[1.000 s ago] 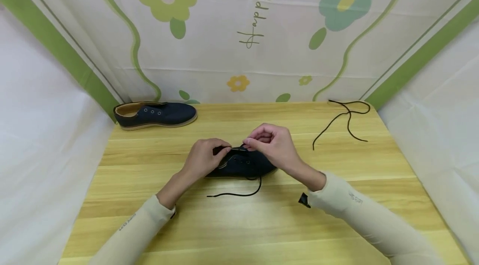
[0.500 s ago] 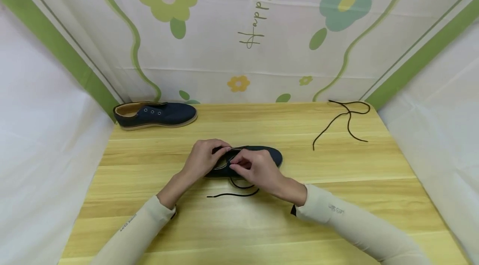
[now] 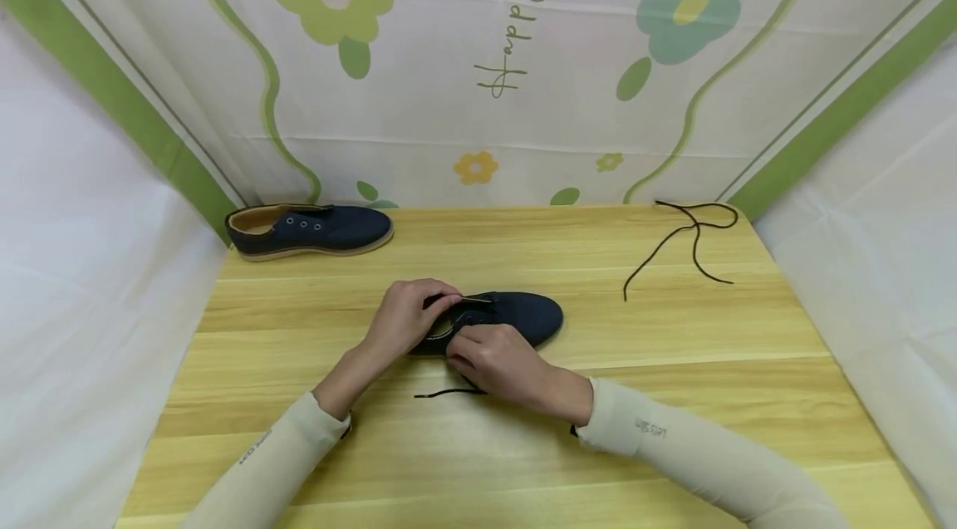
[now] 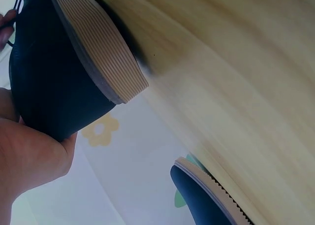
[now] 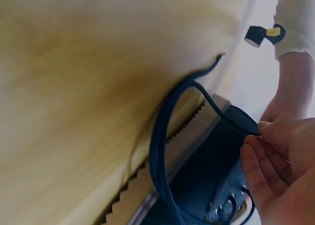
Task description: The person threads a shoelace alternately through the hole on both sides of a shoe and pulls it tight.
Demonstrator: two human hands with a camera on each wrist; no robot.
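A navy shoe (image 3: 527,315) lies on its sole in the middle of the table, toe to the right. My left hand (image 3: 404,315) holds the far edge of its opening between thumb and fingers; in the left wrist view this hand (image 4: 37,151) is at the shoe's heel (image 4: 54,62). Over the near side, my right hand (image 3: 504,364) pinches a dark shoelace (image 5: 216,106) between thumb and fingers. That lace runs through metal eyelets (image 5: 231,199) and loops down beside the sole. One free end (image 3: 441,393) rests on the table in front.
A second navy shoe (image 3: 332,228), with bare eyelets, stands at the back left of the wooden table (image 3: 389,462). Another dark lace (image 3: 699,225) lies loosely looped at the back right. A printed curtain (image 3: 419,97) hangs behind the table's far edge.
My right hand has come down from the far side of the opening, across the shoe, to its near side, drawing lace along. The left hand keeps its hold.
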